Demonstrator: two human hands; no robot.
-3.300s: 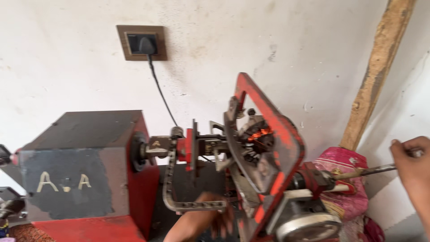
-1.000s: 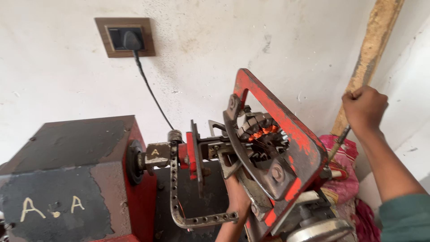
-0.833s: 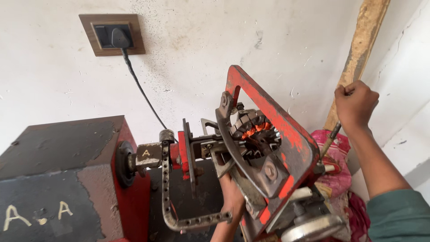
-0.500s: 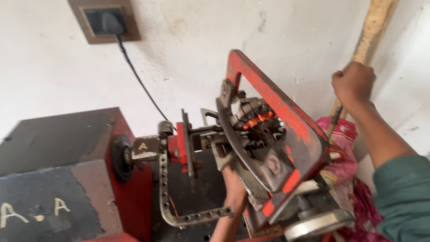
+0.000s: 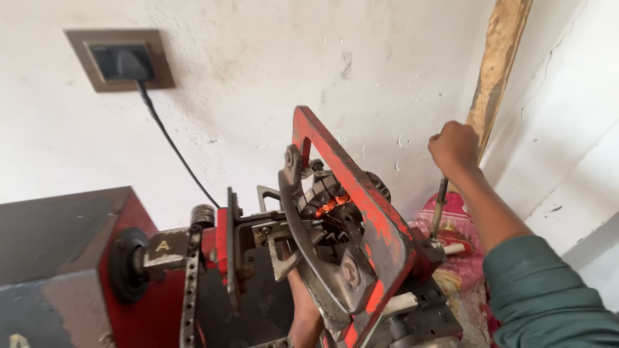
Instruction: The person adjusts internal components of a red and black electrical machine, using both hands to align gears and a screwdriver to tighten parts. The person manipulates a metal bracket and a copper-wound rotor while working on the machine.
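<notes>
Nearest the camera, the right forearm in a green sleeve [image 5: 548, 296] comes in from the lower right corner and rises to the right hand [image 5: 456, 149], which is closed in a fist around the top of a thin metal crank handle [image 5: 440, 207]. The handle's long axis runs almost upright, tilting slightly, from the fist down to a hub on the right end of the red winding frame [image 5: 361, 212]; the fist sits directly above that hub, so the handle lies below and a little left of the hand. The left hand [image 5: 303, 316] reaches up from the bottom edge beneath the frame, between the frame and the black plate behind it; its fingers are hidden by the metal, so whether they are closed on anything cannot be told, though it seems to touch the grey curved bracket [image 5: 309, 258]. Inside the frame a copper-wound armature [image 5: 332, 203] sits on the machine's axis, which runs left to right to a shaft coupling [image 5: 164, 248] and the dark red-sided motor housing [image 5: 58, 258] at the left edge. A pink patterned cloth [image 5: 454, 232] lies behind the handle. Farther back stands a rough white wall with a plug in a brown socket plate [image 5: 122, 61], its black cable [image 5: 171, 145] trailing down, and a bare wooden post [image 5: 500, 58] leaning in the right corner.
</notes>
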